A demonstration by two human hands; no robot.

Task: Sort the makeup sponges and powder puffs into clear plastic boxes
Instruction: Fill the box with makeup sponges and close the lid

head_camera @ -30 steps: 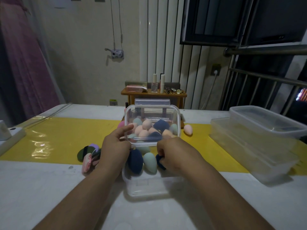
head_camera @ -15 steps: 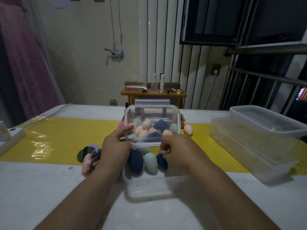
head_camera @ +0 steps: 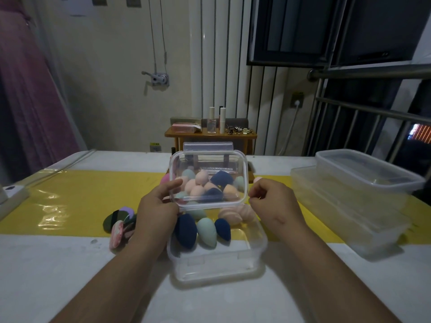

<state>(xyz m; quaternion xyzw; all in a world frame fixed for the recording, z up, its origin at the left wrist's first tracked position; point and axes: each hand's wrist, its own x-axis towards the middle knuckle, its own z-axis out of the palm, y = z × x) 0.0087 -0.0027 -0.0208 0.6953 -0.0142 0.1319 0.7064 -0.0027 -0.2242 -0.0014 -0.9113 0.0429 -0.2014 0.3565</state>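
Pose: the left hand (head_camera: 158,206) is reached forward from a bare forearm and curled round the left edge of a clear rectangular plastic lid (head_camera: 207,164). The thumb is laid over the rim. The lid is gripped and held tilted up over the far edge of a clear plastic box (head_camera: 217,264). The right hand (head_camera: 272,201) is held at the lid's lower right corner, with fingers curled and thumb and forefinger drawn together. Whether the rim is pinched there or only neared cannot be told.

Contents: the box is stood on a white table (head_camera: 70,276). Laid in it are a large navy teardrop sponge (head_camera: 185,231), a mint-green teardrop sponge (head_camera: 206,231), a smaller navy teardrop sponge (head_camera: 222,229) and a pale pink ribbed sponge (head_camera: 235,214). A cluster of peach, navy and mint egg-shaped sponges (head_camera: 198,185) is seen through the lid.

Surroundings: a heap of flat powder puffs in dark green, lilac and striped pink (head_camera: 120,222) is found just left of the left wrist, at the edge of a glossy yellow strip (head_camera: 81,199). Stacked clear plastic containers (head_camera: 349,206) are set well apart at the right.

Change: half a second earlier the right hand was lowered into the box over the sponges. It has since been lifted to the lid's corner, and the ribbed sponge has been uncovered. The left hand's grip and the lid's tilt are unaltered.
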